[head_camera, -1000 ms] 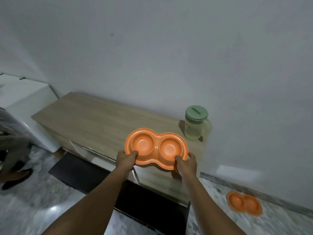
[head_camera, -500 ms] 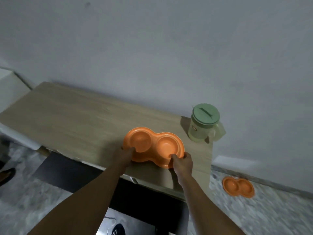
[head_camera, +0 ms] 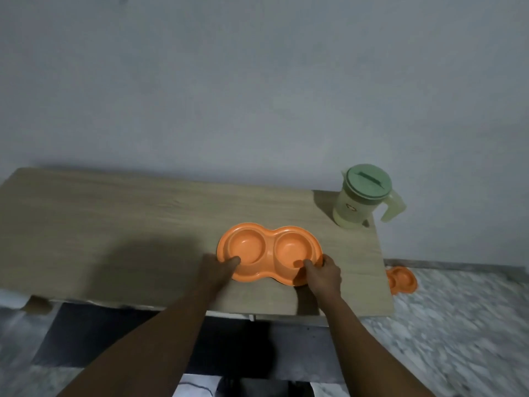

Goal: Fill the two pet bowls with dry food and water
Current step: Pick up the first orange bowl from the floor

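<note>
An orange double pet bowl [head_camera: 269,250] rests on the wooden tabletop [head_camera: 114,224], both cups empty. My left hand [head_camera: 217,267] grips its near left rim, thumb inside the left cup. My right hand [head_camera: 323,273] grips the near right rim, thumb over the edge. A pale green jug with a green lid [head_camera: 363,196] stands at the table's far right corner, handle to the right. A second orange double bowl [head_camera: 402,280] lies on the floor right of the table, partly hidden by the table edge.
A grey wall runs right behind the table. The table's right edge is close to the jug. A dark mat [head_camera: 120,333] lies on the marbled floor [head_camera: 458,325] below the table's front edge.
The orange bowl came down from the air onto the tabletop, both hands still on it. My view moved closer and now looks more steeply down.
</note>
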The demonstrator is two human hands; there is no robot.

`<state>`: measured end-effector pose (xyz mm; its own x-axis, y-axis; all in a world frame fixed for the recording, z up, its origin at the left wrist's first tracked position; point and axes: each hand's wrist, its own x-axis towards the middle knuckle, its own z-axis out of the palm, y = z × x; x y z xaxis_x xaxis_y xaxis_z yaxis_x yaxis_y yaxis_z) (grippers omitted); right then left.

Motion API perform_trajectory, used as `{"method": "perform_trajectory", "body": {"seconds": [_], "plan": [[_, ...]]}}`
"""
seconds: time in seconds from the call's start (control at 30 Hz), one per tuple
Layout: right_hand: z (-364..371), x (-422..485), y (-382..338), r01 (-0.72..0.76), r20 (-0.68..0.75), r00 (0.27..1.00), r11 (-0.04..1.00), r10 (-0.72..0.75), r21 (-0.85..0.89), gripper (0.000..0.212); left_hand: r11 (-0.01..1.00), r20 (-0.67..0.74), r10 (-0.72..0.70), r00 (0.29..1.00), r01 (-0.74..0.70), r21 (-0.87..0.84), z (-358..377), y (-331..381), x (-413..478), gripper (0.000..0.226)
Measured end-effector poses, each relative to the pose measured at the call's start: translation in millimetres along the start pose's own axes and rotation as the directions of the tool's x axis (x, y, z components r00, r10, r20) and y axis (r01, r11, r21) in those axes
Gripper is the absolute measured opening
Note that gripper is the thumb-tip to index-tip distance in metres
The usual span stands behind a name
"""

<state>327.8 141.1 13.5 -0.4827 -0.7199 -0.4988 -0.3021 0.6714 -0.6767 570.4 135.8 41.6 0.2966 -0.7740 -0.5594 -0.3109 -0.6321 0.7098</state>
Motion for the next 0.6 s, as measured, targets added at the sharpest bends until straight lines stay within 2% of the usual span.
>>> {"method": "perform_trajectory", "body": {"seconds": [0.27,0.33,0.4,0.47,0.53,0.6], "plan": [[22.4,-24.4,-9.9,-0.014,-0.094,0.995,1.000,0.017,0.026,0.061,0.997,0.085,0.072,0.994,-0.075,0.032,-31.5,-17.6,10.1,0.032],[24.6,-28.8,-11.5,-0.013,-0.138,0.990,0.999,0.020,0.049,0.062,0.996,0.087,0.062,0.994,-0.067,0.061,-34.4,-22.7,14.2,0.056],[24.4,-39.7,-10.9,-0.016,-0.213,0.977,0.996,0.034,0.086,0.071,0.993,0.067,0.051,0.996,-0.058,0.102,-33.5,-29.8,18.0,0.099],[24.6,-53.0,-2.1,-0.078,-0.338,0.933,0.986,0.125,0.150,0.076,0.966,0.015,0.088,0.996,-0.089,0.241,-31.2,-34.7,13.9,0.115],[29.5,-69.2,15.8,-0.176,-0.446,0.846,0.942,0.293,0.286,0.085,0.860,-0.026,0.209,0.978,-0.171,0.481,-33.5,-41.7,5.3,0.112],[39.4,-81.4,35.7,-0.275,-0.417,0.782,0.857,0.463,0.436,0.097,0.744,0.027,0.298,0.954,-0.250,0.619,-35.9,-54.2,1.9,0.120]]}}
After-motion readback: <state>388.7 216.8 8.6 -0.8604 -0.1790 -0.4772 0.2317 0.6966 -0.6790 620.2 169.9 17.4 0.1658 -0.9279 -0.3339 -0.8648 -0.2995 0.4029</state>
